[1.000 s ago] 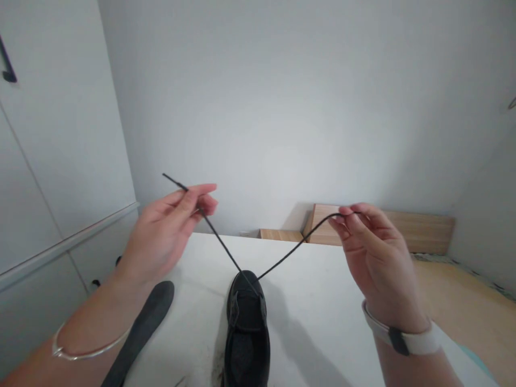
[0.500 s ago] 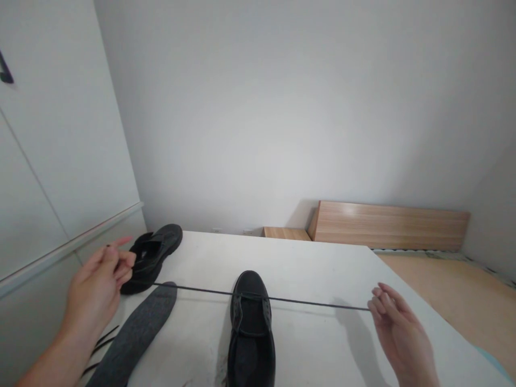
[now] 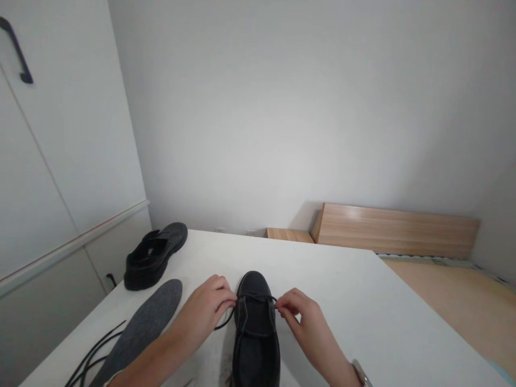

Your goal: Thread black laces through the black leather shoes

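Note:
A black shoe (image 3: 255, 317) lies on the white table with its toe pointing away from me. A thin black shoelace (image 3: 226, 322) runs across its front eyelets. At the shoe's left side, my left hand (image 3: 213, 301) is closed in a pinch on the lace. My right hand (image 3: 300, 312) pinches the lace close to the right eyelets, thumb and forefinger together. Part of the lace is hidden by the fingers. Left of my left hand lies a grey insole (image 3: 155, 312), partly covered by my forearm.
A second black shoe (image 3: 155, 255) stands at the table's far left. Loose black laces (image 3: 94, 349) lie beside the insole. The white table (image 3: 342, 279) has a cabinet (image 3: 72, 134) on its left and a wooden bed headboard (image 3: 395, 228) beyond its right corner.
Both hands have come inward from far apart to the sides of the shoe. The lace, stretched straight before, now hangs slack. The view has shifted slightly left.

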{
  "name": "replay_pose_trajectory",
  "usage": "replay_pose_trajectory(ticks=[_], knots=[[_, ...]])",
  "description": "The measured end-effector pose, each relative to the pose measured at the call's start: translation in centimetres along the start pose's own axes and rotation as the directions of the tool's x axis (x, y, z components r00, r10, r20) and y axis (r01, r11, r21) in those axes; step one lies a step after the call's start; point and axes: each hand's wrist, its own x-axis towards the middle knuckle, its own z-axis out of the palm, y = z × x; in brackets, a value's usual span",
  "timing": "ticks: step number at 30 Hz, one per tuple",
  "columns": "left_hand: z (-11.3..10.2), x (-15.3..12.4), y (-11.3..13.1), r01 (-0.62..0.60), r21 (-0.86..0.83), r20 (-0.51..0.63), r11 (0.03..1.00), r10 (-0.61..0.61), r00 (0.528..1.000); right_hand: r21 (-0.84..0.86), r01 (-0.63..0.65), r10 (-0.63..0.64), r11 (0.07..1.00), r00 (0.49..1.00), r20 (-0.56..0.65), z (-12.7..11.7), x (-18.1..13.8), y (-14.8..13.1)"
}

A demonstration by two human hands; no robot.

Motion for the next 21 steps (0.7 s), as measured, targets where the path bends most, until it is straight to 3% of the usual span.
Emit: replay_pose_trajectory(ticks=[12,21], knots=[[1.4,-0.1,0.2,-0.031,0.186,0.026,0.982,0.027,0.999,-0.265,0.105,-0.117,0.958,0.993,-0.03,1.0,0.1,-0.6],[1.5,-0.3,0.6,0.011,0.163,-0.002,0.987,-0.011,1.0,-0.271,0.063,-0.063,0.961,0.998,0.009,1.1,-0.2,-0.9]])
